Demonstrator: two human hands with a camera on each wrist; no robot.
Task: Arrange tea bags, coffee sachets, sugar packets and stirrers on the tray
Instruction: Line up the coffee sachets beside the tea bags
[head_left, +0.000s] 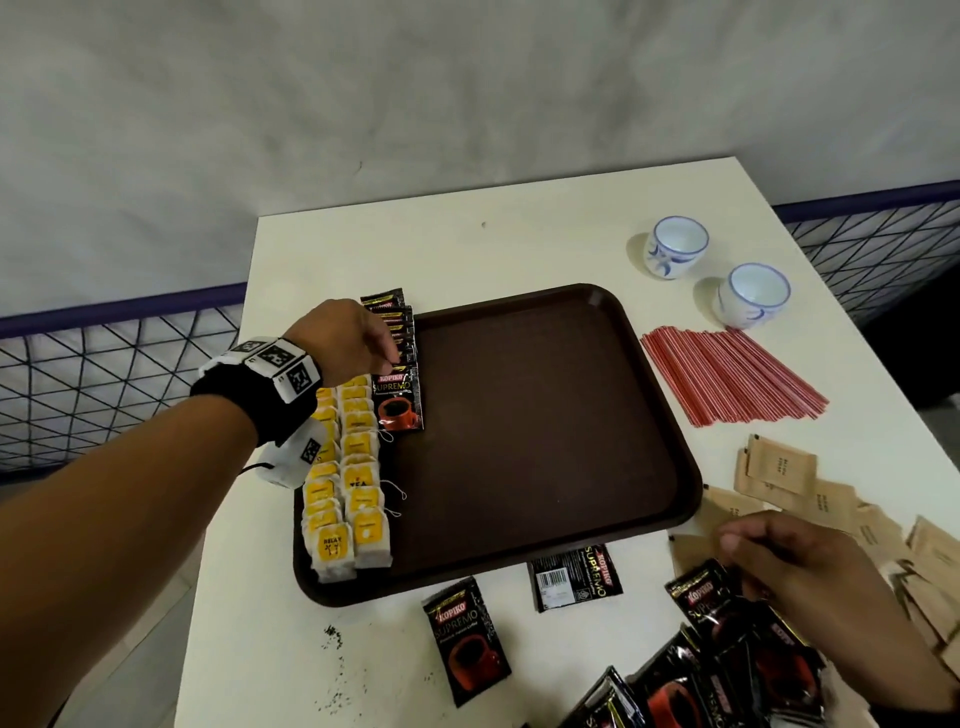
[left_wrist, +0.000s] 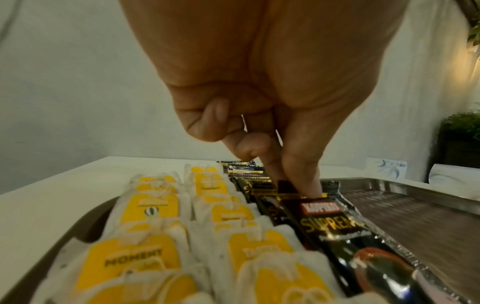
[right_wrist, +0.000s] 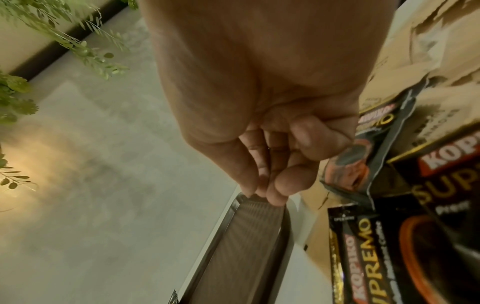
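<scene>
on the left side of the brown tray (head_left: 545, 436) i see two columns of yellow-tagged tea bags (head_left: 345, 483) running near to far, and just right of their far half a shingled row of black coffee sachets (head_left: 397, 374) along the same line, each with its long axis near-to-far and its printed top at the far end. my left hand (head_left: 343, 343) reaches over that row: in the left wrist view the thumb and a fingertip (left_wrist: 306, 185) come down on the top edge of the nearest sachet in the row (left_wrist: 337, 230), pinching it, the other fingers curled in. my right hand (head_left: 795, 561) hovers over the loose pile of coffee sachets (head_left: 727, 670) at the near right corner of the desk (head_left: 467, 244), fingers loosely bent and together, holding nothing that i can make out. two more sachets (head_left: 465, 639) lie alone on the desk just near the tray, one face up, one barcode side up. brown sugar packets (head_left: 810, 493) are scattered at right, and the red stirrers (head_left: 727, 374) lie in a fanned bundle right of the tray, long axes running left-right. two white cups (head_left: 675, 247) stand at the far right.
</scene>
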